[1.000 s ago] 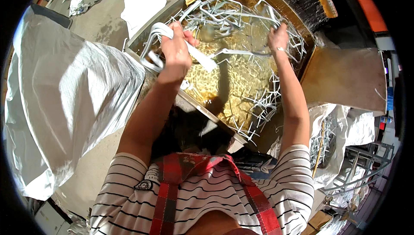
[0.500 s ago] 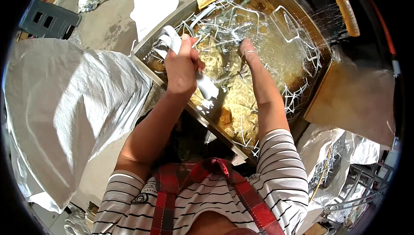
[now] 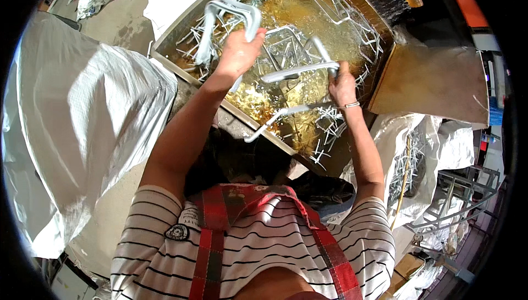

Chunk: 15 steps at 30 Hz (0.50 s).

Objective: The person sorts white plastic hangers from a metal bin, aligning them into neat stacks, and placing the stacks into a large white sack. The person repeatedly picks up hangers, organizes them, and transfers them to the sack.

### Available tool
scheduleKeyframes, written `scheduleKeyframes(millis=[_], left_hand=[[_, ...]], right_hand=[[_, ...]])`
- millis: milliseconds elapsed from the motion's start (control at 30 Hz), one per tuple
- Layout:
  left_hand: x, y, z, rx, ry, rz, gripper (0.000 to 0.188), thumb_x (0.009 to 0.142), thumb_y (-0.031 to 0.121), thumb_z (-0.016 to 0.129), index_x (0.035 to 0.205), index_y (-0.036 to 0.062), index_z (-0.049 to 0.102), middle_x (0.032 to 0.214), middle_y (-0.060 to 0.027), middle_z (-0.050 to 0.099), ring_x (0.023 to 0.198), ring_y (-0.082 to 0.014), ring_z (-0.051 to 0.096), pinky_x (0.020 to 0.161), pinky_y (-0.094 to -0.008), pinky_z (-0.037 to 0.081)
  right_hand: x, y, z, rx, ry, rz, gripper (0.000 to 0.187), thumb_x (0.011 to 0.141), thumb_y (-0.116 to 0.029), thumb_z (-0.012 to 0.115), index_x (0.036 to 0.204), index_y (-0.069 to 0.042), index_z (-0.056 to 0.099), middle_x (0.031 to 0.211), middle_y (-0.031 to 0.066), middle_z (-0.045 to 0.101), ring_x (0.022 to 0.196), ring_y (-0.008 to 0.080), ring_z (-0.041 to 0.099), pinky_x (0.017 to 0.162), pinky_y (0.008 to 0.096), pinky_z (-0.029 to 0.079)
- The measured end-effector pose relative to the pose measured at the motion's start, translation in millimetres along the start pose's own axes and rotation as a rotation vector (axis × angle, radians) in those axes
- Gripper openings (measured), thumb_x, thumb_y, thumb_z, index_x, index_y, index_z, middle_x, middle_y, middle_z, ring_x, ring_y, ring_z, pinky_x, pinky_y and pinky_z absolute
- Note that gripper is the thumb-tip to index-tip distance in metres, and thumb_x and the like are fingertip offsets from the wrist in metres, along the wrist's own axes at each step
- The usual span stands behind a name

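A large white woven plastic sack (image 3: 82, 135) is spread over the left side of the view, crumpled and brightly lit, and it lies just beside a wide rectangular metal tank (image 3: 165, 39) filled with a yellow-gold liquid (image 3: 286, 88). The tank's near rim runs diagonally from the upper left down toward the centre, and many thin grey bent-wire metal pieces (image 3: 330, 129) are seen heaped in the liquid and along its edges. To the right of the tank a flat brown board (image 3: 434, 85) is seen, and below it more crumpled white sacks (image 3: 445, 146) and a grey metal wire rack (image 3: 462, 195) are set near the lower right edge. A striped black-and-white shirt with a red checked apron strap (image 3: 220, 234) fills the bottom of the view. Both forearms are stretched forward over the tank. The left hand (image 3: 239, 52) is clenched around a bundle of grey bent metal bar frames (image 3: 220, 19), which is lifted above the liquid near the tank's far left part. The right hand (image 3: 342, 83) is closed around one end of a long grey metal bar piece (image 3: 297, 72), which is held roughly level between the two hands, over the middle of the tank. Whether that piece is clear of the liquid or perhaps just touching the heap beneath cannot be told for certain. A thin bracelet (image 3: 350, 105) is worn at the right wrist.
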State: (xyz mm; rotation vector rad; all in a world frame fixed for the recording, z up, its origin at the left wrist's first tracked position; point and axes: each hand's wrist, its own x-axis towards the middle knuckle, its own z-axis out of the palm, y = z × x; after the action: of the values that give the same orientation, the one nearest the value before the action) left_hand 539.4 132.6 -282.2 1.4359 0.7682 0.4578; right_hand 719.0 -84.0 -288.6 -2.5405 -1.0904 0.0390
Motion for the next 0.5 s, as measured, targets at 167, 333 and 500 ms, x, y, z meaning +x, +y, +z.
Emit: scheduleKeyframes(millis=[167,333,500], left_hand=[[-5,4,24,0.108,-0.203,0.208,0.04,0.085,0.026,0.054,0.122,0.0084,0.052,0.108,-0.0117,0.06,0.098,-0.0201,0.057,0.087,-0.0295,0.042],[6,-13,43,-0.112,-0.422,0.282,0.041,0.088,0.035,0.052,0.119,0.0084,0.055,0.103,-0.0089,0.06,0.091,-0.0171,0.057,0.083,-0.03,0.045],[1,-1,30,0.008,-0.611,0.02,0.048,0.088,0.039,0.051,0.115,-0.0006,0.051,0.11,-0.0141,0.057,0.095,-0.0191,0.058,0.078,-0.0277,0.049]], right_hand=[[-17,-26,-60,0.253,0.024,-0.287,0.026,0.078,-0.003,0.057,0.101,-0.006,0.045,0.072,0.0186,0.055,0.066,0.035,0.056,0.056,0.0375,0.045],[-19,-20,-73,0.566,-0.083,-0.157,0.023,0.079,-0.002,0.057,0.099,-0.004,0.046,0.072,0.0073,0.054,0.066,0.0142,0.057,0.056,0.028,0.046],[-5,-18,-80,0.051,0.034,-0.27,0.06,0.071,-0.035,0.074,0.107,-0.001,0.041,0.076,0.0096,0.049,0.063,0.0175,0.048,0.056,0.031,0.042]])
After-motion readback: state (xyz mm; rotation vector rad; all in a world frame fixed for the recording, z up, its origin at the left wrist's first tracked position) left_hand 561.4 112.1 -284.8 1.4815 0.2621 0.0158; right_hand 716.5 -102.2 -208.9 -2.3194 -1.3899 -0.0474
